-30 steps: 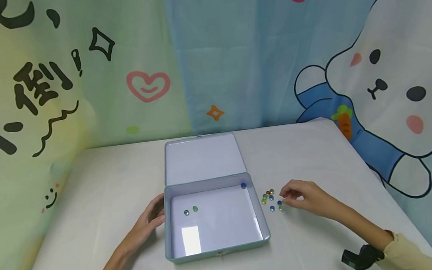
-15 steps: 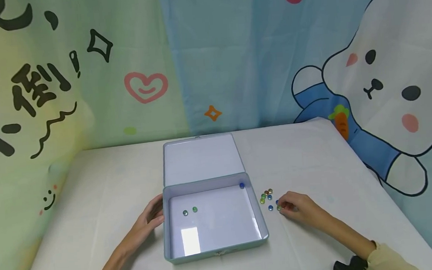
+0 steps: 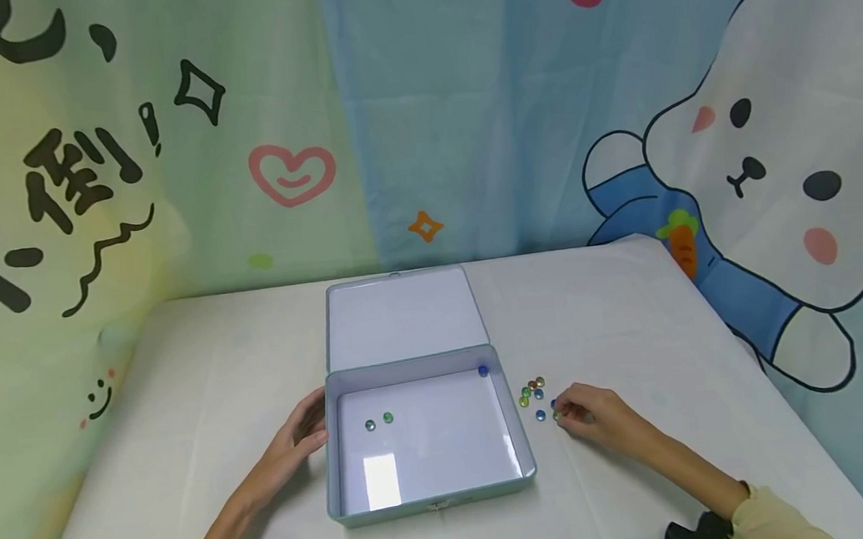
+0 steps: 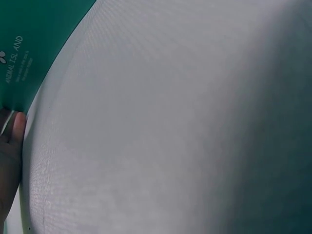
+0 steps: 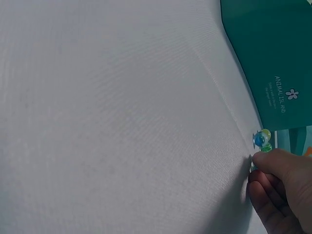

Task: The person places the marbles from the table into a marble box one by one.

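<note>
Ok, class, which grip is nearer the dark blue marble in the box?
Right: the right grip is outside the box, on the side nearer the dark blue marble; the left grip touches the opposite side.

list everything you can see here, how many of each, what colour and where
box: 1, green outside, pale inside, mid-table
lid: 1, pale inside, open at the box's far side
boxed marbles: 3, one dark blue in the far right corner, two greenish further left
loose marbles: about 8, blue, green, amber and orange, on the cloth right of the box
cloth: 1, white, over the table
backdrop: 1, yellow, green and blue with a printed rabbit, behind the table
strapped device: 1, black, at the right wrist
sleeves: 2, pale yellow, near edge
left hand: 1, bare, against the box's left side
right hand: 1, bare, fingertips at a marble
</note>
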Demonstrator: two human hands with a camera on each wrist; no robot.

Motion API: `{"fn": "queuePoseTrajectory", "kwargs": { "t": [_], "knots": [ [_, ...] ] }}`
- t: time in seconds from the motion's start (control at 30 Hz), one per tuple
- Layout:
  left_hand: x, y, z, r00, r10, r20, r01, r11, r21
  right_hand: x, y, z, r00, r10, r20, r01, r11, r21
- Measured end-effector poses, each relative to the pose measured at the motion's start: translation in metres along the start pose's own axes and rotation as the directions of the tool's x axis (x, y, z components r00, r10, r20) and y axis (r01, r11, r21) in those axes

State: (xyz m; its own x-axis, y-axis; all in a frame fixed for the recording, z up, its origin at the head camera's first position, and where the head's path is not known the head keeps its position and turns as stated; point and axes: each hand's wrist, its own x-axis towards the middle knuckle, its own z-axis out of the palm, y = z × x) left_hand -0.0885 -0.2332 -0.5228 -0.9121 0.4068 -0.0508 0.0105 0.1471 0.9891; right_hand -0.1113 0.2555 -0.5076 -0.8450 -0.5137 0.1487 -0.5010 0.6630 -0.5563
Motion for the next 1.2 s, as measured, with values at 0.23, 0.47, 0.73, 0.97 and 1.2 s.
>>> {"fn": "queuePoseTrajectory", "kwargs": {
  "t": [0.23,0.47,0.73,0.97,1.2],
  "knots": [
    [0.000,0.000,0.001,1.000,-0.005,0.002,0.005,1.000,0.000,0.004,-0.001,-0.003,0.999,0.036,0.006,-0.036,0.999,0.009],
    [0.001,-0.001,0.002,1.000,-0.005,-0.008,0.005,1.000,0.012,0.025,-0.014,-0.021,0.998,-0.008,-0.058,0.009,1.000,0.019],
    [0.001,0.000,0.001,1.000,0.007,-0.003,-0.007,1.000,-0.003,0.060,-0.044,-0.039,0.997,-0.083,0.000,0.083,0.992,0.091],
    [0.000,0.000,0.001,1.000,-0.005,0.009,0.005,1.000,-0.013,0.093,-0.080,-0.041,0.978,-0.176,0.111,0.163,0.980,0.113],
    [0.001,0.000,0.001,1.000,0.005,0.001,-0.005,1.000,-0.012,0.138,-0.111,-0.025,0.933,-0.258,0.251,0.233,0.964,0.126]
  ]
}}
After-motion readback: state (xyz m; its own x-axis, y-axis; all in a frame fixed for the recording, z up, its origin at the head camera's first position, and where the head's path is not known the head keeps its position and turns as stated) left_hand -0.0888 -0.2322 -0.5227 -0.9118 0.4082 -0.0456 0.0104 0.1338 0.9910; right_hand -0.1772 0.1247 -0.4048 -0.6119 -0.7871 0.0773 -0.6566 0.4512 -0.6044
